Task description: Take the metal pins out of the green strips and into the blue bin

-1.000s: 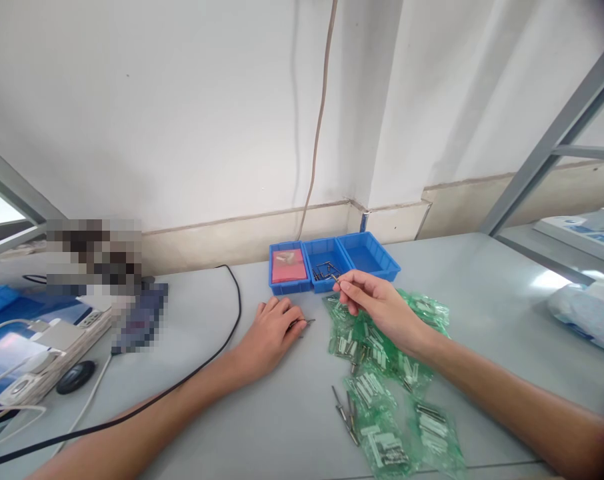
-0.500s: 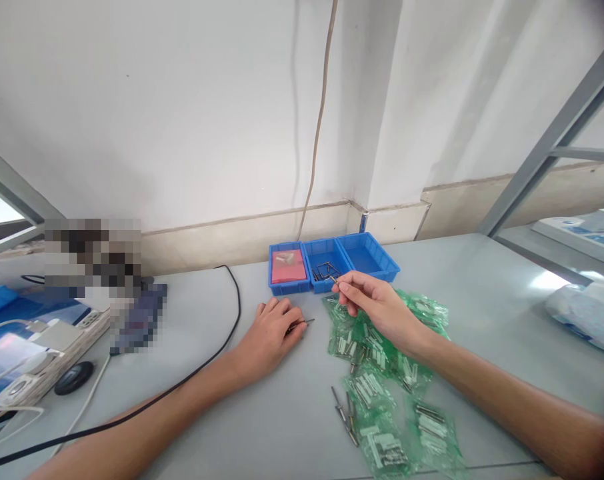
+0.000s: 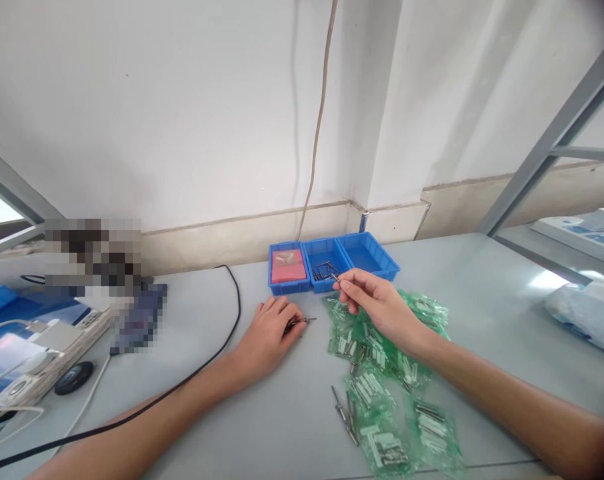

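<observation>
My left hand [image 3: 269,337] rests on the grey table, fingers curled round several thin metal pins [image 3: 308,320] whose tips stick out past the thumb. Just in front of the middle blue bin [image 3: 323,250], my right hand [image 3: 375,303] pinches one metal pin [image 3: 336,278] between thumb and fingertips. Several dark metal pins [image 3: 324,270] lie loose in that bin. Under and beside my right hand spread green plastic bags [image 3: 369,390] holding metal pins and whitish pieces. More stepped metal pins [image 3: 343,417] lie loose on the table, left of the bags.
A blue bin with a red packet [image 3: 288,267] stands at the left of the row, another blue bin [image 3: 367,257] at the right. A black cable [image 3: 182,380] crosses my left forearm. A power strip [image 3: 52,363] and round black object [image 3: 75,378] lie left; a pixelated area hides what is behind.
Both hands stay almost in place. My right fingertips have shifted very slightly, and the pins under my left thumb have turned a little, with more of them showing.
</observation>
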Demonstrator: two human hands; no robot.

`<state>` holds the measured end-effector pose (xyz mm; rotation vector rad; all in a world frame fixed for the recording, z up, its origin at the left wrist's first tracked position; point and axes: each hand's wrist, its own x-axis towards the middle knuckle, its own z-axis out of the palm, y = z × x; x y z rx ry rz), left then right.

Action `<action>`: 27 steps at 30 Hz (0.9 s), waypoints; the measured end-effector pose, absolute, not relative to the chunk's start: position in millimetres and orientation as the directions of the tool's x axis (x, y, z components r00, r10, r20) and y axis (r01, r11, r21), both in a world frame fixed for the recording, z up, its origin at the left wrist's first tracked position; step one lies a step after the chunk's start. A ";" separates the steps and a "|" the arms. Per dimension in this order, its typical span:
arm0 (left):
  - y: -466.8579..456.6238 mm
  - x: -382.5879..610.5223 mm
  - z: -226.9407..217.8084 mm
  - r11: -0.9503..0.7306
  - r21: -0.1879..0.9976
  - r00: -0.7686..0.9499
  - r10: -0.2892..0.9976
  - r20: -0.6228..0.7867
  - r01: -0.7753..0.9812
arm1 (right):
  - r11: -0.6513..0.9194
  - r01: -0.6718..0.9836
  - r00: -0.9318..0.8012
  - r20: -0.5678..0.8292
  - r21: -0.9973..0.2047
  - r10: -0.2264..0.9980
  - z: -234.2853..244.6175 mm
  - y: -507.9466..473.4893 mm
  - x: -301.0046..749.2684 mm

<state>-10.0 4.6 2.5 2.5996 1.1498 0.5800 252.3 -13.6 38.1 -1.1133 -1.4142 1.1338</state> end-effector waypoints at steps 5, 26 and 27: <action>7.0 -10.3 1.5 -0.648 0.430 0.588 0.758 0.282 0.629 | 0.164 0.115 -0.116 0.150 -0.980 0.982 37.2 -13.5 252.4; 9.1 -9.6 -4.2 -0.630 0.423 0.583 0.772 0.252 0.651 | 0.187 0.139 -0.124 0.171 -0.972 0.977 37.9 -14.2 252.0; 9.5 -9.8 -5.5 -0.632 0.427 0.581 0.771 0.261 0.647 | 0.188 0.141 -0.124 0.171 -0.972 0.977 37.8 -14.1 252.0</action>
